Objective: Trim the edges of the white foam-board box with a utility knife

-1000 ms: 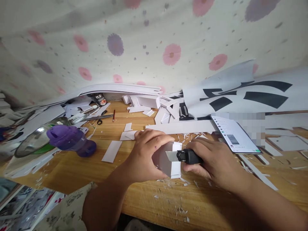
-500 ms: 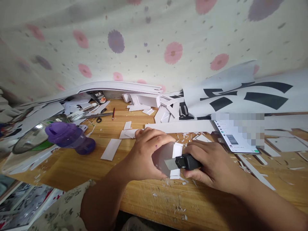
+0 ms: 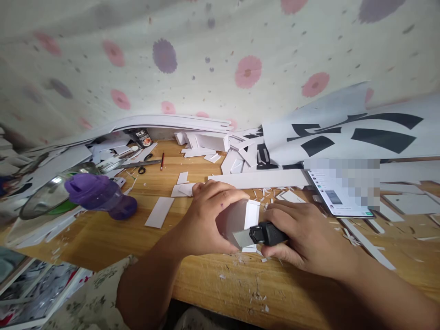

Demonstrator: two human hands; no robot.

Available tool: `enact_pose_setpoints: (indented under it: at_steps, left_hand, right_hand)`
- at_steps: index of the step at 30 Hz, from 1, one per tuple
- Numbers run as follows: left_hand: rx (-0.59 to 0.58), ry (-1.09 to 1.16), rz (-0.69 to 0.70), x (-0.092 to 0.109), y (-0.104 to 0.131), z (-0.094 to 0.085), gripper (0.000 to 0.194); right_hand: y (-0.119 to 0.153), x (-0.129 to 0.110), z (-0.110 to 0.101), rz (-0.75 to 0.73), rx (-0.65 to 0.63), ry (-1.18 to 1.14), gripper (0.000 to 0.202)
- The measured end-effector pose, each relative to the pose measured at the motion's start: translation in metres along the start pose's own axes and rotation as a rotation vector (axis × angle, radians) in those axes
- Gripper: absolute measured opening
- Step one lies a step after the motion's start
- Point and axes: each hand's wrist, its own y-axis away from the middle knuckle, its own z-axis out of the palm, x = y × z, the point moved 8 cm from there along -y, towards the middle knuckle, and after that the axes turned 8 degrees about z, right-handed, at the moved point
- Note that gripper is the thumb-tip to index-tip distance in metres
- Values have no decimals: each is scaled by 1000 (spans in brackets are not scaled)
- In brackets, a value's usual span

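My left hand (image 3: 209,217) curls around a small white foam-board box (image 3: 252,213), thumb below and fingers over the top. Its right end, a white edge strip, faces my right hand (image 3: 299,233). That hand is closed on the black handle of a utility knife (image 3: 270,233). The wide blade points left and lies across the lower part of the box's near end; whether it presses into the board I cannot tell. Part of the box is hidden behind my left fingers. Small white shavings lie on the wooden table (image 3: 206,279) just below.
A purple bottle (image 3: 103,195) stands left beside a metal bowl (image 3: 44,192). Scissors (image 3: 144,163) and a red pencil (image 3: 162,161) lie farther back. A tablet (image 3: 330,192) rests at right among white strips. Foam-board pieces (image 3: 206,140) and a printed sheet (image 3: 354,133) line the wall.
The knife blade has shifted slightly left and down across the box's end, uncovering more of the white edge above it. The box has tilted a little; both hands keep their grip.
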Motion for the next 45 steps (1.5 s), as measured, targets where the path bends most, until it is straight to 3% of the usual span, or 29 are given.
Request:
enact_pose_setpoints:
  at_steps: [32,45]
  left_hand:
    - [4,-17,-32,1,-1,-3,61]
    - [23,-76,-43,3,-2,-4,62]
  right_hand:
    - [-2,12,-5,38,86,54,51]
    - [-1,22,-2,133,121,134,57]
